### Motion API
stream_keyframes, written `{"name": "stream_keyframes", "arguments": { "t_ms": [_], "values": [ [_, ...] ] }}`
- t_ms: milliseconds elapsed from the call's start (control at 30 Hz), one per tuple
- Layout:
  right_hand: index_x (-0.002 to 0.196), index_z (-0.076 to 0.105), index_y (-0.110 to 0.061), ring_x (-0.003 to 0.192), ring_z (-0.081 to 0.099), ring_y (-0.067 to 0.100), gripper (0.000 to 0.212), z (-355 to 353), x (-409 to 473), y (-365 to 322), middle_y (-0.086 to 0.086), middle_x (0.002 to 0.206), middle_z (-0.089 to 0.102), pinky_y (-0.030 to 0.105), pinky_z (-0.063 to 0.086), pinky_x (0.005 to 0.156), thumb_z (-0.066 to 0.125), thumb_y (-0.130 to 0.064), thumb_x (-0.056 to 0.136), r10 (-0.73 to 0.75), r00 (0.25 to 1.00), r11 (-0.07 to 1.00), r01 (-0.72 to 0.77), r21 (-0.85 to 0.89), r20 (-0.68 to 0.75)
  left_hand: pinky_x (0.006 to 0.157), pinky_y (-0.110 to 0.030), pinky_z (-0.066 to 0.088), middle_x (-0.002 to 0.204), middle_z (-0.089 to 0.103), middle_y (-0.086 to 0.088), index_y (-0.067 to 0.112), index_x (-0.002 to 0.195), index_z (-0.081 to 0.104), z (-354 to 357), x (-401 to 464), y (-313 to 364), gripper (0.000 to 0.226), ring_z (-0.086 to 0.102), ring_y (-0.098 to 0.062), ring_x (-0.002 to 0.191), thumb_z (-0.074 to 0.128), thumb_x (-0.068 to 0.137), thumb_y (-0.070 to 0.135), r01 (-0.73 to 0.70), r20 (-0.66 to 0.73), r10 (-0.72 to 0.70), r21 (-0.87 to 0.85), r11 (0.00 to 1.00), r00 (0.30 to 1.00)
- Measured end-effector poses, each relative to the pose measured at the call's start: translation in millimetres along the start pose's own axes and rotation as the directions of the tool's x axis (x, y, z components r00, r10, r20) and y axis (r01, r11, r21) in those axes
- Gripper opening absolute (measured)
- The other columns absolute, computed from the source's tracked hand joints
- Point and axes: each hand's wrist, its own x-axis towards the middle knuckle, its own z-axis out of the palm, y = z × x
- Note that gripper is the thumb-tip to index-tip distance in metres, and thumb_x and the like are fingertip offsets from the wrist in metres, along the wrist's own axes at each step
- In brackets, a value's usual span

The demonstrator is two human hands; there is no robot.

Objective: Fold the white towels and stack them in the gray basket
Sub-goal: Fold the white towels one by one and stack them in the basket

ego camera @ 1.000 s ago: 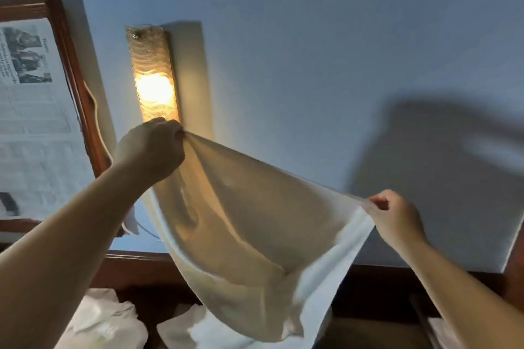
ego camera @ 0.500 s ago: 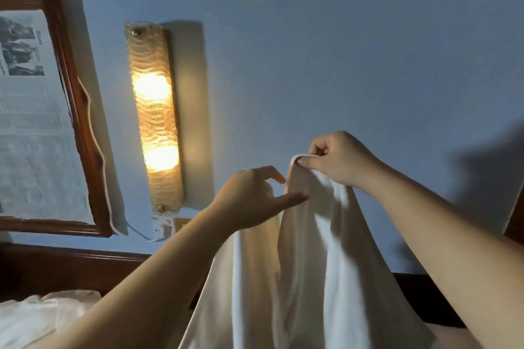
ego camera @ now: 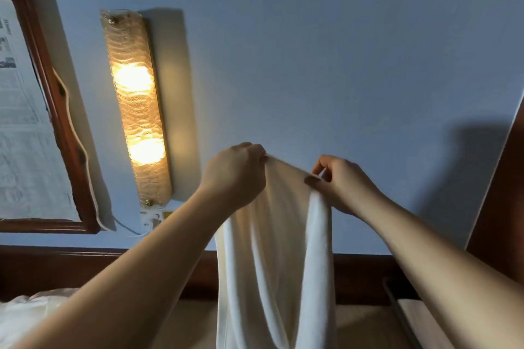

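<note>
At the centre of the frame the towel [ego camera: 276, 249] hangs between the left hand [ego camera: 235, 173] and right hand [ego camera: 343, 184], with the lamp [ego camera: 136, 105] on the wall left of them and the picture frame [ego camera: 56, 110] at far left.

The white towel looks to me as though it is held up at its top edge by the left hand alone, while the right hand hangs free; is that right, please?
Not quite: in the head view both hands hold the white towel up. The left hand grips one end of its top edge and the right hand pinches the other.

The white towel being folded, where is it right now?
In the head view the white towel hangs centre frame before the blue wall, its top edge held between the left hand and right hand, right of the lit wall lamp.
</note>
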Motion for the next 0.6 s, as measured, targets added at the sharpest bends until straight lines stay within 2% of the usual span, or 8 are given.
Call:
{"name": "stream_keyframes", "arguments": {
  "t_ms": [100, 300, 367, 433, 533, 600],
  "values": [
    [0.089, 0.059, -0.024, 0.071, 0.061, 0.019, 0.014, 20.1, -11.2, 21.7, 0.000, 0.081, 0.066, 0.030, 0.045, 0.058, 0.062, -0.034, 0.099, 0.080, 0.997, 0.995, -0.079, 0.065, -0.011, 0.074, -0.042, 0.057, 0.095, 0.065, 0.002, 0.023, 0.104, 0.068, -17.2, 5.4, -11.6, 0.025, 0.065, -0.033, 0.084, 0.045, 0.102, 0.033, -0.022, -0.026, 0.024, 0.065, 0.998, 0.999],
    [0.080, 0.062, -0.020, 0.079, 0.066, 0.027, 0.020, 26.0, -21.4, 83.9, -0.005, 0.075, 0.067, 0.031, 0.040, 0.062, 0.075, -0.031, 0.090, 0.295, 0.952, 0.955, -0.293, 0.041, -0.082, 0.079, -0.041, 0.051, 0.112, 0.072, -0.011, 0.020, 0.113, 0.073, -49.4, 6.6, -85.5, 0.027, 0.066, -0.041, 0.098, 0.049, 0.103, 0.029, 0.210, -0.127, -0.192, 0.158, 0.965, 0.973],
    [0.076, 0.065, -0.019, 0.073, 0.065, 0.024, 0.024, 17.0, -20.4, 91.4, -0.004, 0.072, 0.067, 0.032, 0.039, 0.062, 0.080, -0.034, 0.087, 0.280, 0.954, 0.960, -0.278, 0.040, -0.106, 0.080, -0.041, 0.051, 0.113, 0.072, -0.011, 0.024, 0.116, 0.073, -45.5, 2.2, -111.3, 0.029, 0.066, -0.040, 0.101, 0.049, 0.104, 0.033, 0.282, -0.062, -0.276, 0.195, 0.939, 0.959],
    [0.072, 0.064, -0.016, 0.064, 0.058, 0.020, 0.029, 8.4, -15.6, 84.7, -0.001, 0.066, 0.065, 0.032, 0.039, 0.057, 0.081, -0.034, 0.087, 0.232, 0.965, 0.972, -0.226, 0.061, -0.124, 0.085, -0.040, 0.056, 0.113, 0.073, -0.007, 0.028, 0.115, 0.073, -32.9, -4.5, -126.8, 0.027, 0.067, -0.034, 0.102, 0.051, 0.102, 0.035, 0.297, 0.065, -0.316, 0.205, 0.933, 0.947],
    [0.073, 0.055, -0.011, 0.062, 0.048, 0.019, 0.035, -0.9, -2.5, 60.4, 0.005, 0.065, 0.059, 0.034, 0.034, 0.056, 0.079, -0.033, 0.087, 0.140, 0.982, 0.989, -0.132, 0.072, -0.125, 0.089, -0.038, 0.058, 0.116, 0.075, 0.002, 0.032, 0.108, 0.076, -11.1, -17.3, -126.2, 0.021, 0.069, -0.024, 0.101, 0.058, 0.098, 0.029, 0.304, 0.232, -0.328, 0.134, 0.943, 0.916],
    [0.071, 0.047, -0.014, 0.059, 0.039, 0.015, 0.041, -4.9, 6.1, 40.6, 0.000, 0.061, 0.047, 0.036, 0.030, 0.056, 0.081, -0.033, 0.083, 0.065, 0.993, 0.996, -0.059, 0.070, -0.097, 0.086, -0.035, 0.059, 0.113, 0.075, 0.006, 0.036, 0.105, 0.075, 3.3, -25.9, -110.6, 0.018, 0.069, -0.016, 0.092, 0.060, 0.098, 0.029, 0.279, 0.323, -0.293, 0.088, 0.956, 0.900]
  ]
}}
